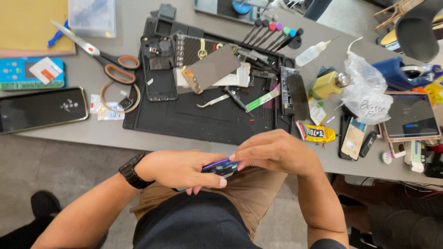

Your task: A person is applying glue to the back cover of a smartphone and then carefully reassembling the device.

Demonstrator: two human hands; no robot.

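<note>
Left hand [182, 168] gripped a purple-edged phone [221, 167] over the lap. Right hand [277, 151] closed on its upper edge, below the black mat [203, 122]

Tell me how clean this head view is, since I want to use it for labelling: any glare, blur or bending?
Head view: even, soft light with faint shadows; sharp on the left hand, right hand and the phone between them; mild sheen on the dark phone lying at left; table edge bows slightly, a wide-lens effect; no motion blur.

Grey worktable [92, 80], grey tiled floor [69, 170], dark chair [415, 34] far right, even light
</note>
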